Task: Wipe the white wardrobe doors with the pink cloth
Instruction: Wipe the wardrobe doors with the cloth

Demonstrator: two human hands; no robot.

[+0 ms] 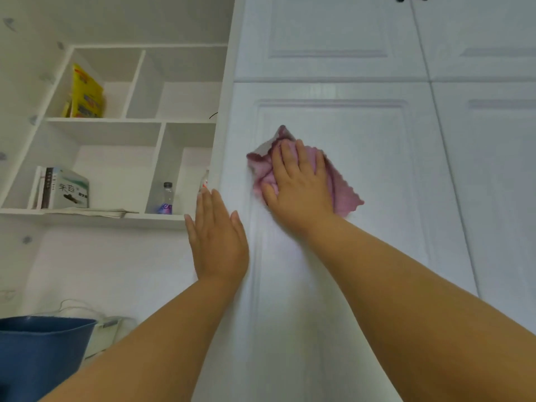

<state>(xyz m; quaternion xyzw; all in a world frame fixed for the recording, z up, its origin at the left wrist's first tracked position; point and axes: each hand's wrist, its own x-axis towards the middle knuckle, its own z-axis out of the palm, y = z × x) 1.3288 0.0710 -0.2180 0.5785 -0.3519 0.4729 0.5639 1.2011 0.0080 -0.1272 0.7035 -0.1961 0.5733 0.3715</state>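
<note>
Pink cloth [301, 172] (one) under right hand [298, 187].

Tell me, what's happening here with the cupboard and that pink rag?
A person is wiping a white wardrobe door. The right hand presses a pink cloth flat against the raised panel of the left door, fingers spread over it. The left hand lies open on the door's left edge, holding nothing. Beside the wardrobe, open shelves hold a yellow packet, a box and a small bottle; a blue tub sits at lower left.
</note>
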